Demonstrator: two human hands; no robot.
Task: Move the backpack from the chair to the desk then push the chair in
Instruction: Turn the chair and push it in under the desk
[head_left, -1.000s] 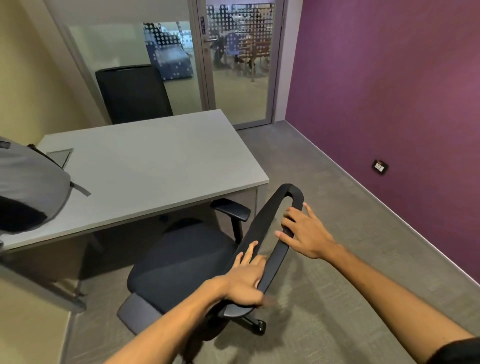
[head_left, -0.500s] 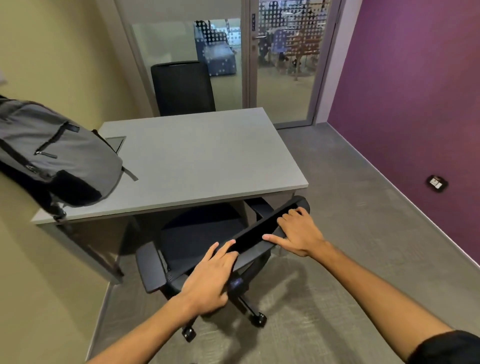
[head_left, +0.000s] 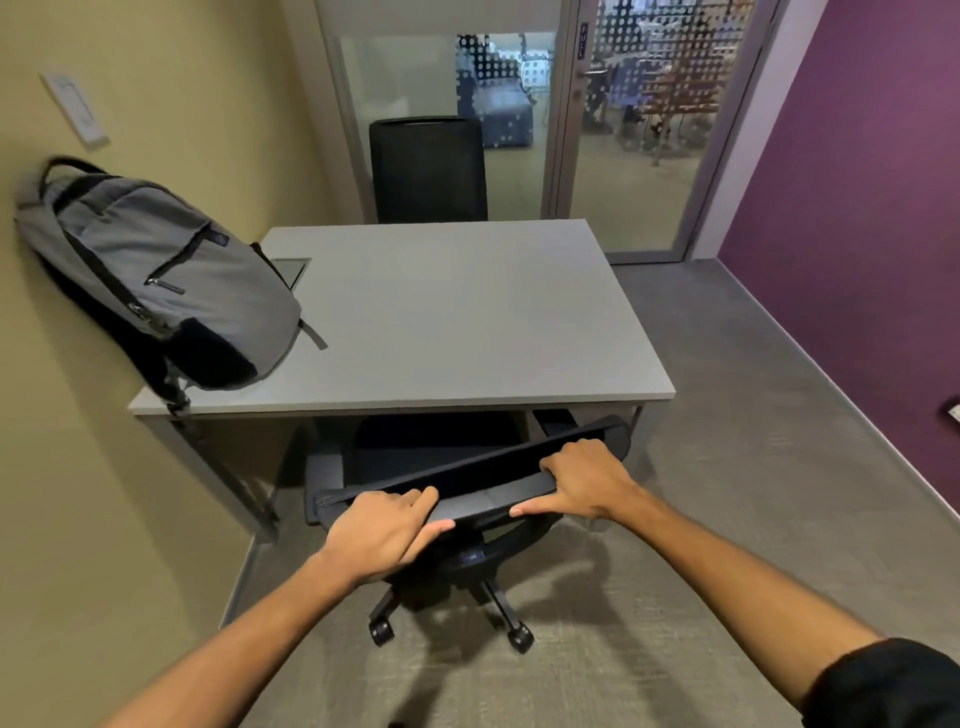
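Observation:
A grey and black backpack (head_left: 176, 291) rests on the left end of the grey desk (head_left: 467, 322), leaning against the yellow wall. The black office chair (head_left: 483, 478) stands at the desk's near side, its seat partly under the desktop. My left hand (head_left: 384, 530) grips the left part of the backrest's top edge. My right hand (head_left: 587, 480) holds the top edge nearer its right end, fingers curled over it. The chair's wheeled base (head_left: 452, 613) shows below my hands.
A second black chair (head_left: 428, 169) stands at the desk's far side, in front of a glass partition and door (head_left: 639, 130). A purple wall (head_left: 857, 208) runs along the right, with grey carpet (head_left: 727, 493) between it and the desk.
The chair has turned square to the desk and rolled forward, so its seat now sits under the desktop. Both hands stayed on the backrest and closed over its top edge.

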